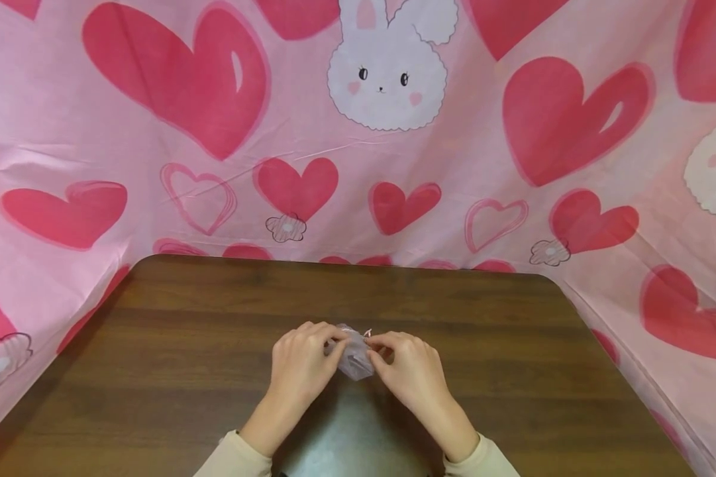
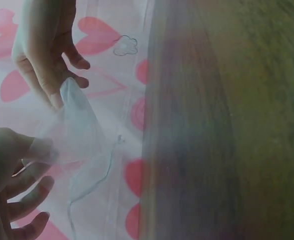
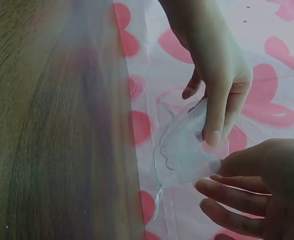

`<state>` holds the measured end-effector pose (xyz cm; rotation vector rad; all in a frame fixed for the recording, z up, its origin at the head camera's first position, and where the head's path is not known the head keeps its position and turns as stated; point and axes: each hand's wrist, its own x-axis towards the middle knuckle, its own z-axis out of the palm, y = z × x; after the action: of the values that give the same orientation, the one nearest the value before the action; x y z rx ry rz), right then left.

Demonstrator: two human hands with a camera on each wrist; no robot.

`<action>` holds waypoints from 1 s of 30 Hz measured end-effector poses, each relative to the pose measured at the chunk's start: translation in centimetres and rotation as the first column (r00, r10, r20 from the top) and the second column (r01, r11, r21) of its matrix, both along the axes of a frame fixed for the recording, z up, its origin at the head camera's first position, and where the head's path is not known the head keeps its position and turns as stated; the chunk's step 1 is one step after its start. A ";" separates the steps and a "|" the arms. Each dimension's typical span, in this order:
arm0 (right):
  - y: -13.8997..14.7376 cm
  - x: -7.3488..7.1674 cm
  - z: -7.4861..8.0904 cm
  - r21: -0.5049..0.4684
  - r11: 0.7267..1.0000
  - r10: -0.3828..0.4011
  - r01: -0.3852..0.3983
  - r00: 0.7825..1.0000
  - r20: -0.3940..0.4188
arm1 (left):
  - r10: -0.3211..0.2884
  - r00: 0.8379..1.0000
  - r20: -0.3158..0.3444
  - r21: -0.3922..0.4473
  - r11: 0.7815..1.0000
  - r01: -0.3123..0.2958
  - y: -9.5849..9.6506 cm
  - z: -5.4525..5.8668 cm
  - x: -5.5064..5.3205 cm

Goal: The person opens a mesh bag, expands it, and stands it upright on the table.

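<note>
A small sheer whitish drawstring pouch (image 1: pixel 356 364) hangs between my two hands above the wooden table. My left hand (image 1: pixel 301 361) pinches its left side between thumb and fingertips. On the opposite side, my right hand (image 1: pixel 414 364) pinches the edge with thumb and forefinger, its other fingers (image 3: pixel 236 197) loosely bent in the right wrist view. A thin pale cord (image 2: pixel 94 186) trails from the pouch in the left wrist view. The right wrist view shows the ribbed, gathered fabric by the left fingers. The pouch is see-through, with the backdrop's print showing through it.
The dark brown wooden table (image 1: pixel 214 318) has rounded far corners. Behind it and along both sides hangs a pink cloth (image 1: pixel 334 146) printed with red hearts and white rabbits. Light sleeves (image 1: pixel 238 457) cover the forearms at the near edge.
</note>
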<state>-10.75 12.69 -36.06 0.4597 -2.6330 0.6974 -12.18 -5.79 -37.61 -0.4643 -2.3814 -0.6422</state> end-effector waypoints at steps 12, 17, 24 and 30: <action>0.2 -0.2 -0.1 -0.046 0.999 -0.033 0.028 0.992 -0.121 | -0.035 0.998 0.052 -0.025 0.999 0.036 0.3 0.1 0.2; 0.1 -0.1 -0.2 -0.057 0.998 -0.006 -0.001 0.992 -0.125 | -0.024 0.998 0.063 -0.025 0.999 0.025 0.4 0.1 0.3; -0.1 0.0 -0.5 -0.023 0.995 0.091 -0.094 0.990 -0.112 | 0.049 0.998 0.042 -0.003 0.999 -0.049 0.2 0.1 0.3; -0.1 0.1 -0.3 0.003 0.994 0.109 -0.109 0.989 -0.097 | 0.086 0.995 0.054 0.037 0.995 -0.088 0.0 0.1 0.2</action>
<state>-10.65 12.58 -36.37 0.6252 -2.5308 0.6925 -11.97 -5.77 -37.53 -0.3281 -2.4193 -0.6677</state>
